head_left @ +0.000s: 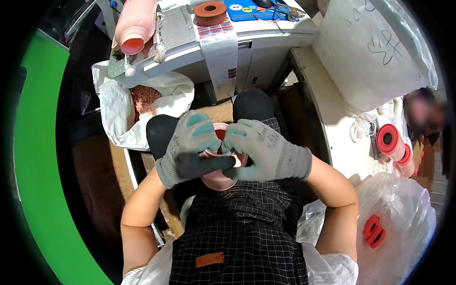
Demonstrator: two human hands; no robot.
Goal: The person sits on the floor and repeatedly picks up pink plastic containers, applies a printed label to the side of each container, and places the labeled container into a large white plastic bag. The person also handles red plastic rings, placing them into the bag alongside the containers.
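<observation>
Just beyond the black checked cloth apron [237, 216], a pale pink, round plastic container [219, 182] with a red interior sits at the lap, between and beneath the hands, its long axis unclear behind them. The grey-and-teal gloved left hand [190, 148] and matching right hand [262, 148] are about equally near, fingers curled inward over its opening; whether they grip it is hidden. Past them lie the dark-clad knees [253, 104].

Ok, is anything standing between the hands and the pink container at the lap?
Nothing visible does: the left hand and the right hand, both gloved, are right at the pink container, though they cover much of it.
</observation>
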